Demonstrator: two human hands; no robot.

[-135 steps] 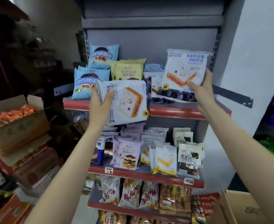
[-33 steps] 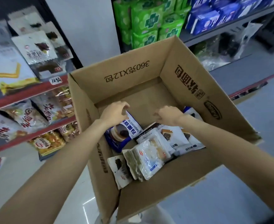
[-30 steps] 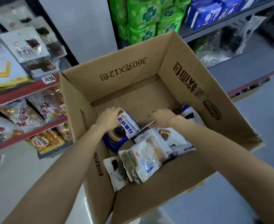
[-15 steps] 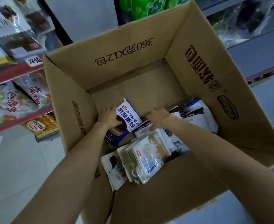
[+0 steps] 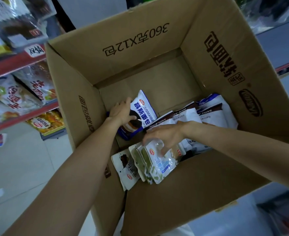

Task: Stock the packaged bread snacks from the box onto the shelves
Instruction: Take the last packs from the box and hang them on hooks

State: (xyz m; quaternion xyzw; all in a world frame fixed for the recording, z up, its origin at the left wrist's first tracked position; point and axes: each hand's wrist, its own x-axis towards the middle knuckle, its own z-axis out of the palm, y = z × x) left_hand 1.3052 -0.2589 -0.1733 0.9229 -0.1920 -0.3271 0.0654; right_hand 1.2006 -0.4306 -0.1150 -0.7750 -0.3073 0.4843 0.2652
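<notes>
- Right hand (image 5: 164,135) has shifted off the dark-topped packs (image 5: 188,116) toward the near stack since half a second ago; left hand (image 5: 121,111) has stayed on the blue pack (image 5: 140,111). Camera has dropped closer to the box (image 5: 234,65).
- Step in hand, as I read it: picking the next snacks out of the box for restocking.
- Left hand: thumb lies across the face of the blue pack, fingers reach round its far edge. Looks like a grip, pack still propped in the box.
- Right hand: fingers spread and bent, tips pressing on the clear green pack (image 5: 155,162) at the top of the near stack. Touching, not yet closed round it.
- Remaining snacks lie in the near half of the box; the far half of its floor is bare cardboard.
- Next move likely calls for: closing the right fingers round one pack, lifting both clear of the box walls, then turning left to the shelves (image 5: 17,65).
- Risk: film looks slick, neighbouring packs may drag up with it.
</notes>
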